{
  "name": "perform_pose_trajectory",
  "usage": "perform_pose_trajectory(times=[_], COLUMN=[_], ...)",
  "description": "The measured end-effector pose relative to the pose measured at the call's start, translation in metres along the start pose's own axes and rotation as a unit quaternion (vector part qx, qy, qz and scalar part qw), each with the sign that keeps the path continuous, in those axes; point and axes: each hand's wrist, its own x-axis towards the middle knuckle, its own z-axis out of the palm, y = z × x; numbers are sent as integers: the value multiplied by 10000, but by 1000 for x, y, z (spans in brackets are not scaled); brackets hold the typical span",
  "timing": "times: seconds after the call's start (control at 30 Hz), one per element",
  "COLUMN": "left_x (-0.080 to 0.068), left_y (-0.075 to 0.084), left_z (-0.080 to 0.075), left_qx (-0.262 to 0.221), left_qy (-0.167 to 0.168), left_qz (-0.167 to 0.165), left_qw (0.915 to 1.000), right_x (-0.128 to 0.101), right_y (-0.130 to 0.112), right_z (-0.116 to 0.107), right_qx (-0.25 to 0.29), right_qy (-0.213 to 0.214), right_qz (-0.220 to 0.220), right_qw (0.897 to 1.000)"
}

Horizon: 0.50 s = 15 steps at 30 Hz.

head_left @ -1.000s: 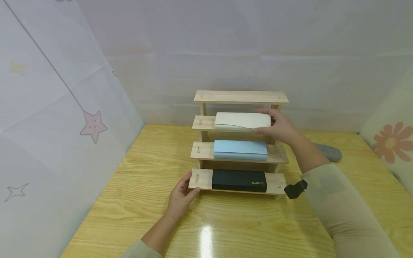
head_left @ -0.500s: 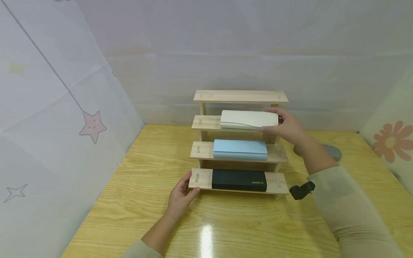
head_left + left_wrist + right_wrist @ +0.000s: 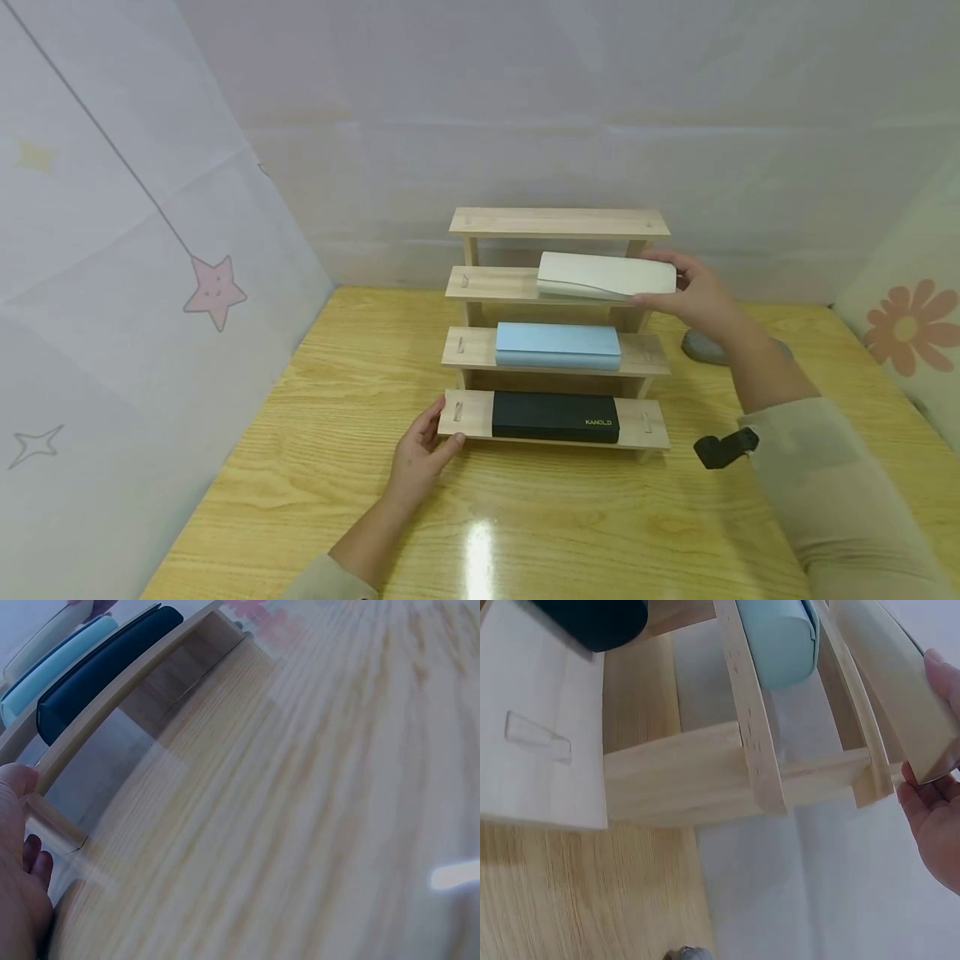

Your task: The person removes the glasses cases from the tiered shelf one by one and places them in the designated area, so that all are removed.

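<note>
A stepped wooden shelf (image 3: 480,283) stands on the table with four-sided plank tiers. My right hand (image 3: 693,292) pinches the right end of a white glasses case (image 3: 600,273), thumb in front and fingers behind. The case is slightly tilted at the second tier from the top, its right end past the plank's end. In the right wrist view, the white case (image 3: 900,682) lies between thumb and fingers. My left hand (image 3: 422,454) grips the left end of the lowest plank. A light blue glasses case (image 3: 558,346) and a black case (image 3: 555,417) marked with gold letters lie on the lower tiers.
A grey rounded object (image 3: 705,348) lies on the wooden table (image 3: 360,333) to the right, partly behind my right forearm. A black device (image 3: 726,448) sits at my right cuff. Pale printed sheets (image 3: 525,125) rise behind the table and at both sides.
My right hand has moved right with the white glasses case, sliding it along the tier; its left end now sits slightly higher. My left hand stays on the lowest plank.
</note>
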Motion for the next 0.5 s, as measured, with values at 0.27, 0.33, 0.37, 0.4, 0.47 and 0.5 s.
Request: perform_pose_trajectory(times=[0.27, 0.33, 0.37, 0.4, 0.47, 0.5], left_x=[0, 0, 0, 0, -1, -1], left_y=[2, 2, 2, 2, 1, 1], left_z=[0, 0, 0, 0, 0, 0], left_qx=[-39, -33, -30, -27, -26, -32], left_qy=[-48, -31, -22, -10, 3, 12], left_qz=[-8, -32, -55, -62, -73, -79], left_qw=[10000, 10000, 10000, 10000, 10000, 10000], right_x=[-10, -12, -14, -16, -19, -20], right_y=[7, 10, 12, 13, 17, 18], right_z=[-14, -17, -18, -20, -23, -25], right_qx=[15, 37, 31, 21, -16, -22], right_qy=[38, 44, 60, 85, 146, 179], right_qz=[85, 83, 78, 92, 97, 97], right_qw=[10000, 9999, 9999, 9999, 9998, 9998])
